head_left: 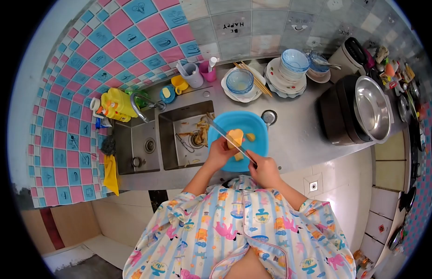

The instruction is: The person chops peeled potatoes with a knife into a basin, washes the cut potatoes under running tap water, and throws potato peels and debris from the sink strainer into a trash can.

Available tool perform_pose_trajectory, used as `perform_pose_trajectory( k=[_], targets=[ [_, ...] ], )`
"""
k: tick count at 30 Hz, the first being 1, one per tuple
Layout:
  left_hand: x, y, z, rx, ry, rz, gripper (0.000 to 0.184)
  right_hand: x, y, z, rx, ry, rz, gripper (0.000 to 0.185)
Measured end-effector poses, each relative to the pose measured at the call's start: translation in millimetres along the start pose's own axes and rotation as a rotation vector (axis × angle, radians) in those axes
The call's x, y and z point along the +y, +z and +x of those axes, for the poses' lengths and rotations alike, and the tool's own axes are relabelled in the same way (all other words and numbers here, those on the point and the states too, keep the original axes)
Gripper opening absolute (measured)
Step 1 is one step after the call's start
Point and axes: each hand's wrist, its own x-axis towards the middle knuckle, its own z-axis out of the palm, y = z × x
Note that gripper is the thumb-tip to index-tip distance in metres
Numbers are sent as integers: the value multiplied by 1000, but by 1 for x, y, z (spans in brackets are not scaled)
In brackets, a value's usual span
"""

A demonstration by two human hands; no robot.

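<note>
Above the blue basin, the left hand grips an orange chunk; the right hand holds the knife. The blade is very near the left fingers, so a slipping chunk could cause a cut.

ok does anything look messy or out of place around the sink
Yes, peelings lie scattered in the right-hand basin, some by the drain, which looks untidy; a tool lies loose there too.
</note>
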Motion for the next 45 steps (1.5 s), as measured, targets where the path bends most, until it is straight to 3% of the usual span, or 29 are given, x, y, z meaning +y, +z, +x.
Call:
perform_pose_trajectory(
  k=[6,30,33,36,40,43,45],
  targets=[
    [-2,-12,6,-20,-41,49,50,2,-3,6,-87,168,256,18],
    [6,-15,8,-64,-86,141,55,51,-19,31,-469,510,877,12],
    [-4,-6,18,-38,-73,119,61,52,-16,27,-359,455,652,14],
    [-14,12,36,-26,-93,198,80,60,-4,13,115,166,315,12],
    [-36,28,44,19,-3,223,81,79,-35,8,399,363,-54,23],
    [-46,34,45,-25,-29,161,73,127,-44,2,440,385,-156,26],
    [-50,43,46,-31,-30,197,66,154,-41,2,291,561,-251,25]
  ],
)
